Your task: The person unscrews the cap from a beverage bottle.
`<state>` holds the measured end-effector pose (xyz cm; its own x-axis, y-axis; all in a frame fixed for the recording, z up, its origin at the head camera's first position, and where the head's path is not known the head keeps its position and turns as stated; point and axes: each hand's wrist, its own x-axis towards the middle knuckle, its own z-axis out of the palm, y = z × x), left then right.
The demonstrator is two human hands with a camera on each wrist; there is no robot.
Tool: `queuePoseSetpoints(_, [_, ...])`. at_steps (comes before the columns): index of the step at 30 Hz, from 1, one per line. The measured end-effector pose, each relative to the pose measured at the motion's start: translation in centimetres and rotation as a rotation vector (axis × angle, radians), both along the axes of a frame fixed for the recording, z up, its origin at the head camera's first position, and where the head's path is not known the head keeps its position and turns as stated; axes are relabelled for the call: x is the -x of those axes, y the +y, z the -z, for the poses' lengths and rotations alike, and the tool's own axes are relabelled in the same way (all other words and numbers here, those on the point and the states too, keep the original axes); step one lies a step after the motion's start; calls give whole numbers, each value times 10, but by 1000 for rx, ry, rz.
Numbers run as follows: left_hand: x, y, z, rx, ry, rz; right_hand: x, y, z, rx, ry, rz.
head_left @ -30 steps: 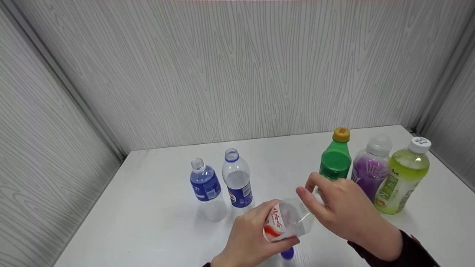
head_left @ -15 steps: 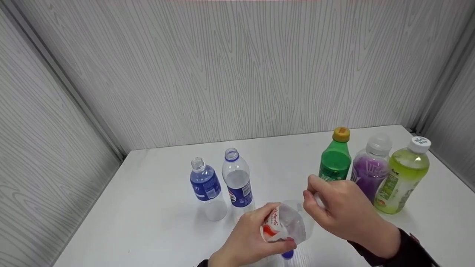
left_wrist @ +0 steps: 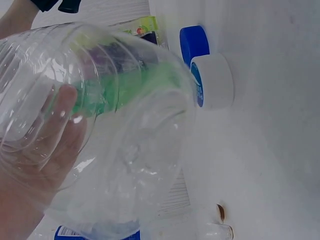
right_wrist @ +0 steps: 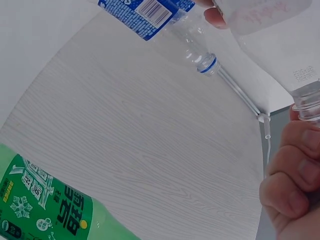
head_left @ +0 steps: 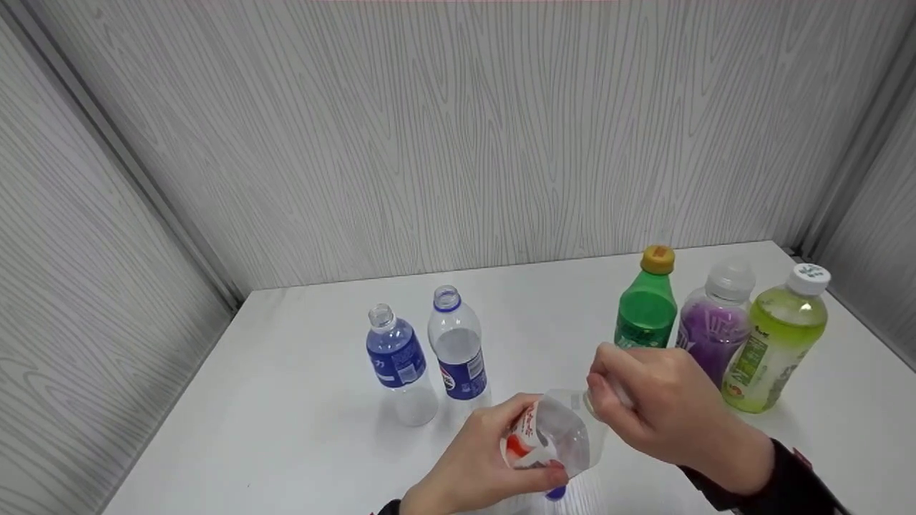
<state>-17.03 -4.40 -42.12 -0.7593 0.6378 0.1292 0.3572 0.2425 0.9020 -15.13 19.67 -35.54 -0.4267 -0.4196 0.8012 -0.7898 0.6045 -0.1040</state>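
A clear plastic bottle (head_left: pixel 572 433) with a white and red label lies tilted in the person's left hand (head_left: pixel 472 458), its base turned toward the head camera and its neck to the right. The left thumb and fingers grip its body, which looks dented. At the neck end, the right hand (head_left: pixel 662 415) holds on with curled fingers. Close up in the right wrist view, the ridged neck (right_wrist: pixel 307 105) runs into those fingers; whether a cap is under them is hidden. In the left wrist view the left hand (left_wrist: pixel 55 135) shows through the clear plastic.
Two uncapped blue-label bottles, one (head_left: pixel 399 365) left of the other (head_left: pixel 458 350), stand left of the hands. Behind the right hand are a green bottle (head_left: pixel 644 311), a purple one (head_left: pixel 715 329) and a yellow-green one (head_left: pixel 776 347). A blue cap (left_wrist: pixel 195 42) and a white cap (left_wrist: pixel 217 82) lie on the table.
The right thumb and fingers, spread apart a second ago, have curled in at the bottle's neck end. The bottle has turned slightly in the left hand, and more of its base shows.
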Motion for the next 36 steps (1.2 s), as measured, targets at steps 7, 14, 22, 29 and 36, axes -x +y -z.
queuePoseSetpoints(7, [-2, 1, 0, -27, -38, -59, 0, 5, -5, 53, -11, 93])
queuePoseSetpoints(14, [-5, 2, 0, -82, 33, -141, -1, 9, -7, 52, -117, 156])
queuePoseSetpoints(22, [-7, 0, -3, -157, 103, -220, -6, 15, -5, -30, -353, 268])
queuePoseSetpoints(29, [-4, -2, -2, -194, 171, -274, -9, 24, 4, -189, -488, 311])
queuePoseSetpoints(36, [-5, -4, -3, -192, 183, -294, -8, 29, 12, -288, -512, 288])
